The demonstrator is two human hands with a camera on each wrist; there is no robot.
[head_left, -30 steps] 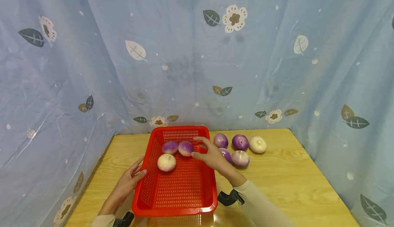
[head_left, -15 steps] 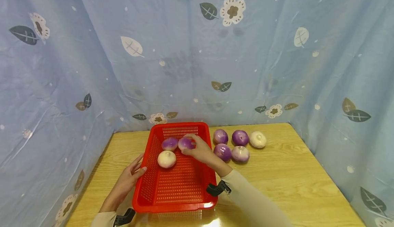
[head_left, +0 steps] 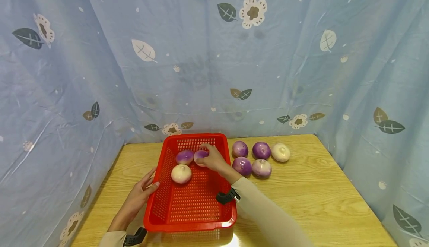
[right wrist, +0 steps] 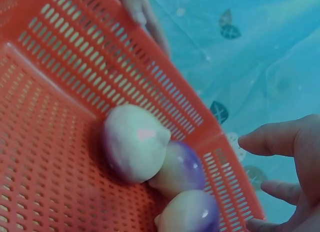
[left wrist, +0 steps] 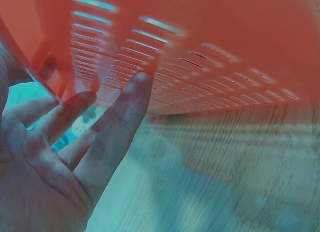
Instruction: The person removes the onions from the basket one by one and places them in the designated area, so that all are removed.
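Observation:
A red perforated plastic basket (head_left: 197, 198) stands on the table, holding three glossy, onion-shaped vegetables. One shows its pale side and a nub, the white vegetable (head_left: 181, 174); behind it lie the left purple vegetable (head_left: 184, 157) and the right purple vegetable (head_left: 200, 157). My right hand (head_left: 214, 160) reaches inside over the right purple one, thumb and fingers spread around its right side; the right wrist view shows a gap between fingers and vegetable. My left hand (head_left: 139, 195) touches the basket's left side, its fingers (left wrist: 120, 117) fairly straight against the wall, with the thumb near the rim.
Right of the basket, several similar vegetables lie on the wooden table, among them a dark purple one (head_left: 261, 150) and a whitish one (head_left: 280, 152). A blue patterned curtain (head_left: 214, 53) hangs behind and along both sides of the table.
My right hand has moved left and slightly upward in the head view, from the basket's right part to the right purple vegetable. The left hand stays at the basket's side.

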